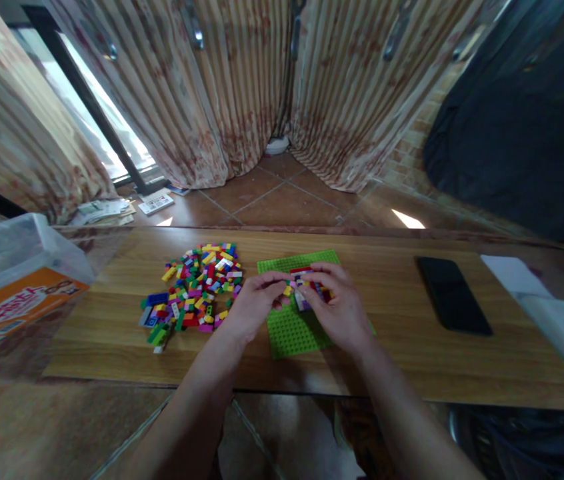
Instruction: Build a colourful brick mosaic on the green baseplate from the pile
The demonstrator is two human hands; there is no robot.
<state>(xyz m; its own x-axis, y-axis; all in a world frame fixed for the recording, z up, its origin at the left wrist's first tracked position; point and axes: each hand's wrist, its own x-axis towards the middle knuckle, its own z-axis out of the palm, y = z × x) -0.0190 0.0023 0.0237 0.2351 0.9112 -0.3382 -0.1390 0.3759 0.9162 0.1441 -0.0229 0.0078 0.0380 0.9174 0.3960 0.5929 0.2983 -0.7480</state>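
A green studded baseplate (295,333) lies on the table in front of me, with a small build of coloured toy bricks (303,303) on it, partly covered by my fingers. My right hand (338,303) curls round this build from the right, its thumb and fingers closed against the bricks. From the left, my left hand (257,301) reaches in with thumb and forefinger pinched at a small yellow brick (287,291), beside the build. Whether that yellow brick touches the build I cannot tell.
Left of the baseplate spreads a pile of loose toy bricks (195,293). A clear plastic box (37,253) with an orange label stands at the left end. On the right lie a black phone-like slab (452,293) and white paper (517,275). Curtains (247,87) hang beyond the wooden table (392,267).
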